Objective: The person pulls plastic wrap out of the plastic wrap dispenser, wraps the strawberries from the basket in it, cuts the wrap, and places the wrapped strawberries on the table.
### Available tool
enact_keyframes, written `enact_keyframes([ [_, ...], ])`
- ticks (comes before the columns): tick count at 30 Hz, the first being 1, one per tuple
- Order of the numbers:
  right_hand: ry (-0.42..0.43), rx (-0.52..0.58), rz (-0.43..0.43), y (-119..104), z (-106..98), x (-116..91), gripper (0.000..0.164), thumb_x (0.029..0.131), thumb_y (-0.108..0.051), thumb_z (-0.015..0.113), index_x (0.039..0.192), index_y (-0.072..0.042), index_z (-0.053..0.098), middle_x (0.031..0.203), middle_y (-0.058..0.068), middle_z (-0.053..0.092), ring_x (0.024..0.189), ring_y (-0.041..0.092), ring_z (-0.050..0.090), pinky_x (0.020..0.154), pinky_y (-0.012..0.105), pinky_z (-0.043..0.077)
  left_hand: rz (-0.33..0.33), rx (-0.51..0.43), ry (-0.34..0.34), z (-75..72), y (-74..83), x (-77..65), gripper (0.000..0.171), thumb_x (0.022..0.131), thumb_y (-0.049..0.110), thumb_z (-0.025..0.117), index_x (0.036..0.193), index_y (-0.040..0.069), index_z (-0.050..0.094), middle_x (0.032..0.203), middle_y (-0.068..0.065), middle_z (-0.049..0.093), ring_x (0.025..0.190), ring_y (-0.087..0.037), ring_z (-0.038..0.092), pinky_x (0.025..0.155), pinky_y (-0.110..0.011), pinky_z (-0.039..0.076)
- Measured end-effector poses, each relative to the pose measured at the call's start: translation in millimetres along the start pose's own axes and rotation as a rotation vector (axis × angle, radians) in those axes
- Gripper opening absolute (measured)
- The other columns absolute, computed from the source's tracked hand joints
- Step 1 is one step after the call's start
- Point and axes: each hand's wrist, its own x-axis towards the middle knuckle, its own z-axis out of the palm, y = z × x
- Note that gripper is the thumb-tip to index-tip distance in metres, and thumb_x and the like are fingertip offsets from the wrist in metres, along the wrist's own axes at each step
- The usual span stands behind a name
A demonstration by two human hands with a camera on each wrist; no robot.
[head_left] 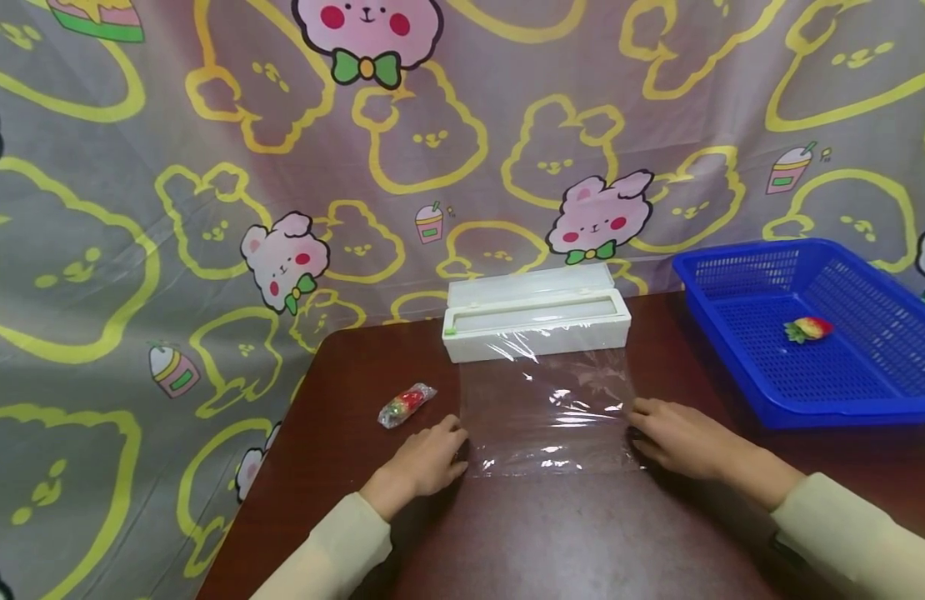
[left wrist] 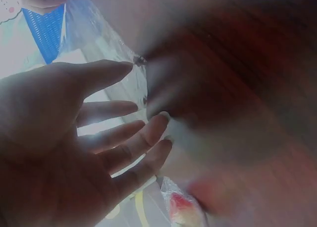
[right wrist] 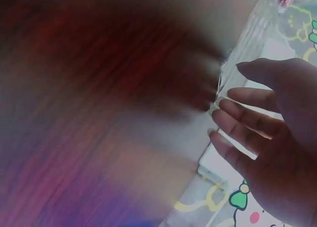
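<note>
A sheet of clear plastic wrap (head_left: pixel 547 417) runs out of a white cling film box (head_left: pixel 537 337) and lies over the brown table. At its left edge, near the front corner, is my left hand (head_left: pixel 430 454), fingers relaxed and the thumb apart from them. My right hand (head_left: pixel 676 435) is at the opposite edge with loosely bent fingers, fingertips right at the film. In both wrist views a gap shows between thumb and fingers. Beyond the left hand lies a strawberry wrapped in film (head_left: pixel 406 405), red and pale green through the wrap.
A blue plastic basket (head_left: pixel 770 400) stands at the right of the table (head_left: pixel 552 542), with one bare strawberry (head_left: pixel 809 328) inside. The box's lid (head_left: pixel 530 283) is raised at the back, close to a patterned cloth (head_left: pixel 492 125) hanging behind the table.
</note>
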Motion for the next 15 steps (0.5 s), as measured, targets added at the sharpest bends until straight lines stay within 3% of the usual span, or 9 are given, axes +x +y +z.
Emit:
enact_keyframes([
  [3,0.000,-0.018,0.013,1,0,2,0.022,0.079,-0.012,0.084,0.091,-0.011,0.066,0.090,0.000,0.057,0.075,0.019,0.057,0.062,0.040,0.051,0.018,0.026,0.004,-2.0,-0.6,4.7,0.034,0.090,0.029,0.080,0.115,0.009,0.070,0.108,-0.005,0.060,0.078,-0.017,0.061,0.067,-0.035,0.054],
  [7,0.016,-0.031,0.021,2,2,10,0.025,0.079,-0.013,0.085,0.098,-0.009,0.069,0.097,0.004,0.060,0.085,0.022,0.061,0.067,0.041,0.051,0.064,0.078,0.047,-6.7,1.7,17.4,0.032,0.088,0.032,0.082,0.107,0.010,0.069,0.102,-0.003,0.059,0.084,-0.020,0.061,0.068,-0.035,0.052],
  [11,0.004,-0.024,0.029,2,4,23,0.033,0.083,-0.016,0.083,0.110,-0.004,0.070,0.115,0.015,0.064,0.102,0.032,0.065,0.077,0.049,0.055,0.093,0.099,0.041,-12.6,5.6,37.2,0.044,0.087,0.037,0.082,0.116,0.009,0.067,0.119,-0.007,0.061,0.107,-0.027,0.062,0.080,-0.040,0.056],
  [15,-0.074,-0.003,0.059,4,5,32,0.042,0.089,-0.023,0.078,0.122,0.000,0.067,0.128,0.022,0.061,0.112,0.040,0.063,0.086,0.056,0.054,0.093,0.035,-0.013,-14.9,0.9,54.3,0.065,0.086,0.041,0.082,0.135,0.004,0.060,0.142,-0.014,0.053,0.130,-0.032,0.053,0.099,-0.047,0.052],
])
